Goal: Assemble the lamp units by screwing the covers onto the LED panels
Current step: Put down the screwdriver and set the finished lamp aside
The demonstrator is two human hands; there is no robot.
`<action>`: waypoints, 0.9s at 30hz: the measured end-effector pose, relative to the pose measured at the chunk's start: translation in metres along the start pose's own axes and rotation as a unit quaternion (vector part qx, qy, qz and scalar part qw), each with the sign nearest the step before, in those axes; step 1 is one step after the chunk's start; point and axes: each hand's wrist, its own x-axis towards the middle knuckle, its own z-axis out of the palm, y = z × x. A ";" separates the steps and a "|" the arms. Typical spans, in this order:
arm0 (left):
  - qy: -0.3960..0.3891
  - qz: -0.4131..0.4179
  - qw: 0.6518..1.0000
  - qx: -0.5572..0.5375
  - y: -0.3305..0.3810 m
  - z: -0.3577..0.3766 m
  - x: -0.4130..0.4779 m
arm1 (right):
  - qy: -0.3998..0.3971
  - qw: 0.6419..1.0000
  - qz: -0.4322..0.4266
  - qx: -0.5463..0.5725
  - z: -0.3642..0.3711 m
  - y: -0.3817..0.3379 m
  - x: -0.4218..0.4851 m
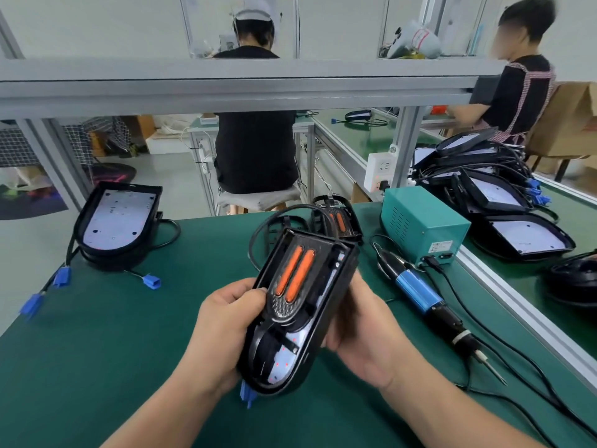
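Note:
I hold a black lamp unit (300, 318) tilted above the green table, its inner cover with two orange strips (295, 274) facing me and the white LED panel (290, 354) showing at the lower end. My left hand (223, 328) grips its left edge, thumb on the cover. On the unit's right side my right hand (361, 337) wraps around the housing. A blue connector (247, 394) hangs below it. The blue electric screwdriver (429, 299) lies on the table to the right, untouched.
Another cover part (337, 221) lies just behind the held unit. A stack of open lamp housings (118, 221) with blue plugs stands at the left. A teal power supply box (423, 221) sits at the right, with more housings (504, 208) piled beyond. Two people work at benches behind.

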 end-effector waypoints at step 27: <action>0.039 0.112 0.990 0.073 -0.011 -0.008 -0.001 | 0.131 0.983 -0.123 0.019 0.010 -0.017 -0.018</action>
